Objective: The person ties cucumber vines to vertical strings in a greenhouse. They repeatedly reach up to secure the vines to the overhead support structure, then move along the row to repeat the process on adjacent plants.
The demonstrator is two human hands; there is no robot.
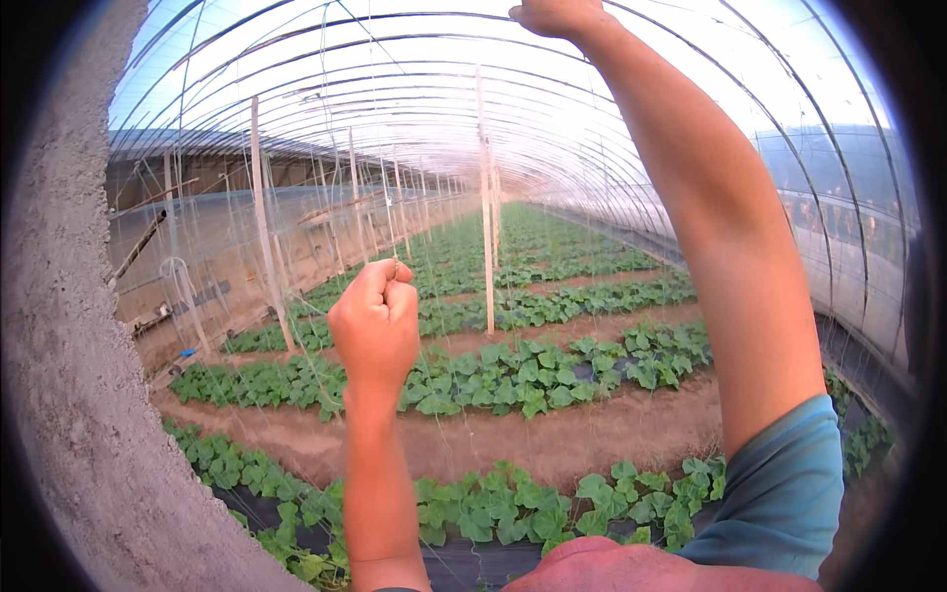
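- Head view, inside an arched greenhouse: the left hand point(375, 324), just off centre toward nine o'clock, is closed in a fist, palm side hidden, thumb and index finger pinching a thin strand point(397, 265) at the top of the fist.
- The right hand point(558, 16) reaches up just past twelve o'clock, cut off by the upper edge; I cannot tell whether it grips anything.
- A blue-green sleeve point(779, 483) is at four o'clock.
- Leafy green plants point(533, 378) fill rows below centre; at six o'clock, black film point(464, 564) lies under the nearest row.
- A rough wall point(61, 326) stands at nine o'clock.
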